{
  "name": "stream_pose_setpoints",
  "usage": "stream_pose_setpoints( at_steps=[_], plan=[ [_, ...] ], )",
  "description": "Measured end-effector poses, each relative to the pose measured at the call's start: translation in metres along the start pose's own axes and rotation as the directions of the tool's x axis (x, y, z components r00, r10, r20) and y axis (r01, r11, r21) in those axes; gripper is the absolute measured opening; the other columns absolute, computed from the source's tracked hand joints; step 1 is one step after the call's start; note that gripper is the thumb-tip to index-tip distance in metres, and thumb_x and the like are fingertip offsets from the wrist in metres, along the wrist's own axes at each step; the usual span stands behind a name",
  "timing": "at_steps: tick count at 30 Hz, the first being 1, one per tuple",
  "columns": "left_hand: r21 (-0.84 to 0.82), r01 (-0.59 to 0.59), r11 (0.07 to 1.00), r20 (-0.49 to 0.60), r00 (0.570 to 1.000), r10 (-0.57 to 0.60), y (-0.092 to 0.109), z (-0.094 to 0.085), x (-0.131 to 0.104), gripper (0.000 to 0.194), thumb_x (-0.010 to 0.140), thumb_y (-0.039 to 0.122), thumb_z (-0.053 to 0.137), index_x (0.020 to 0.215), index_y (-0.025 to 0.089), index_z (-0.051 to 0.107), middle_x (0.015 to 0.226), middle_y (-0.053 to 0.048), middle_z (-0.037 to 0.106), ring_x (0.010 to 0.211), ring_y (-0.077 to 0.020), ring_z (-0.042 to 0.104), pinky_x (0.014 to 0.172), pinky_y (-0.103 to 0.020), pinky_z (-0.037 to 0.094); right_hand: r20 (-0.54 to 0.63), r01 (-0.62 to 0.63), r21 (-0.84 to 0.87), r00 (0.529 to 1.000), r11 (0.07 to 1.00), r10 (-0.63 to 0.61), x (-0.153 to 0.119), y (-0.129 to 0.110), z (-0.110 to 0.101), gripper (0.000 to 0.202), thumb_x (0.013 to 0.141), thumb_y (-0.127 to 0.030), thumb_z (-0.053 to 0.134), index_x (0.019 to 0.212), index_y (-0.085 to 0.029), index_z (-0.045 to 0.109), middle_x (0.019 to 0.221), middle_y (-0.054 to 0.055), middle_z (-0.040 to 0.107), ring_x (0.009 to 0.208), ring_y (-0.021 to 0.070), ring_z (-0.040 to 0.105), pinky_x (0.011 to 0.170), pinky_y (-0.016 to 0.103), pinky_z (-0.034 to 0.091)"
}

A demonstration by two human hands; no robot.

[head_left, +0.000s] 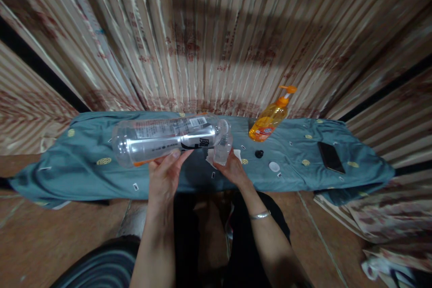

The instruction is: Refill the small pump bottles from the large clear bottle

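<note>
My left hand (166, 168) is closed round a large clear plastic bottle (151, 139) with a silver label. The bottle lies on its side in the air, its neck pointing right. Whether it contains liquid, I cannot tell. My right hand (232, 166) grips a small clear plastic container (222, 149), which sits at the large bottle's mouth; its exact shape is blurred. White tissue (209, 156) shows around the right fingers. To the right, a black cap (259, 154) and a white round disc (274, 166) lie on the cloth.
A pump bottle (266, 123) of orange liquid stands at the table's back edge. A black phone (330, 157) lies on the right of the teal patterned cloth (192, 184). Ribbed sheeting (209, 45) rises behind. A dark round stool (104, 265) is at lower left.
</note>
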State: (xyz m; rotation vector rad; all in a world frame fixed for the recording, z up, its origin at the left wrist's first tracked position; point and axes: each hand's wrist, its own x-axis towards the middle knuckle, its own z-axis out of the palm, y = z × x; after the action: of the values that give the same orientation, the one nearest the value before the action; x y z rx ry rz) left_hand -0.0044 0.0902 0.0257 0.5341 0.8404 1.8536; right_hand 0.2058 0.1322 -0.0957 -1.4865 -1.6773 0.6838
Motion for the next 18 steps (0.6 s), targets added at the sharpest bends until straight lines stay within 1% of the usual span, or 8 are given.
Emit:
stream_pose_setpoints(
  at_steps=[3,7,11,14,18],
  plan=[
    [-0.007,0.001,1.000,-0.005,1.000,-0.001,0.0010,0.0014,-0.0006,0.038,0.046,0.023,0.103,0.060,0.019,0.067,0.059,0.006,0.058,0.065,-0.0153,0.063,0.093,-0.066,0.067,-0.001,-0.003,0.012,1.000,1.000,0.003,0.0002,-0.0006,-0.0005,0.079,0.083,-0.027,0.084,0.154,-0.022,0.049,0.141,0.015,0.075,0.129,0.0364,0.075,0.111,0.054,0.062],
    [-0.005,0.006,1.000,-0.013,1.000,-0.007,0.0017,0.0030,-0.0013,0.039,0.043,0.025,0.105,0.058,0.019,0.069,0.061,0.005,0.062,0.064,-0.0144,0.062,0.087,-0.060,0.070,0.013,-0.002,0.003,1.000,1.000,0.002,0.0008,-0.0002,-0.0010,0.081,0.083,-0.030,0.084,0.155,-0.020,0.047,0.140,0.016,0.075,0.128,0.0370,0.075,0.110,0.054,0.061],
    [-0.004,0.010,1.000,-0.013,1.000,-0.010,0.0018,0.0033,-0.0013,0.040,0.042,0.027,0.106,0.064,0.019,0.074,0.067,0.003,0.069,0.068,-0.0159,0.066,0.087,-0.059,0.070,0.012,0.006,-0.003,1.000,1.000,-0.006,0.0009,0.0008,-0.0010,0.080,0.084,-0.030,0.084,0.155,-0.020,0.047,0.139,0.016,0.075,0.128,0.0366,0.075,0.110,0.054,0.061],
    [-0.008,0.004,1.000,-0.011,1.000,-0.004,0.0018,0.0037,-0.0012,0.043,0.041,0.029,0.107,0.064,0.019,0.073,0.067,0.003,0.069,0.068,-0.0159,0.066,0.087,-0.058,0.071,0.008,0.013,0.000,1.000,1.000,-0.013,0.0007,0.0008,-0.0007,0.078,0.084,-0.030,0.084,0.154,-0.021,0.049,0.139,0.015,0.075,0.127,0.0359,0.075,0.110,0.053,0.062],
    [-0.010,0.002,1.000,-0.010,1.000,-0.002,0.0018,0.0041,-0.0011,0.045,0.039,0.029,0.108,0.061,0.018,0.070,0.064,0.004,0.067,0.064,-0.0135,0.064,0.081,-0.053,0.072,0.010,0.002,0.020,1.000,1.000,-0.002,0.0008,0.0003,-0.0004,0.078,0.082,-0.028,0.084,0.152,-0.022,0.050,0.139,0.014,0.076,0.126,0.0355,0.076,0.110,0.052,0.062]
  ],
)
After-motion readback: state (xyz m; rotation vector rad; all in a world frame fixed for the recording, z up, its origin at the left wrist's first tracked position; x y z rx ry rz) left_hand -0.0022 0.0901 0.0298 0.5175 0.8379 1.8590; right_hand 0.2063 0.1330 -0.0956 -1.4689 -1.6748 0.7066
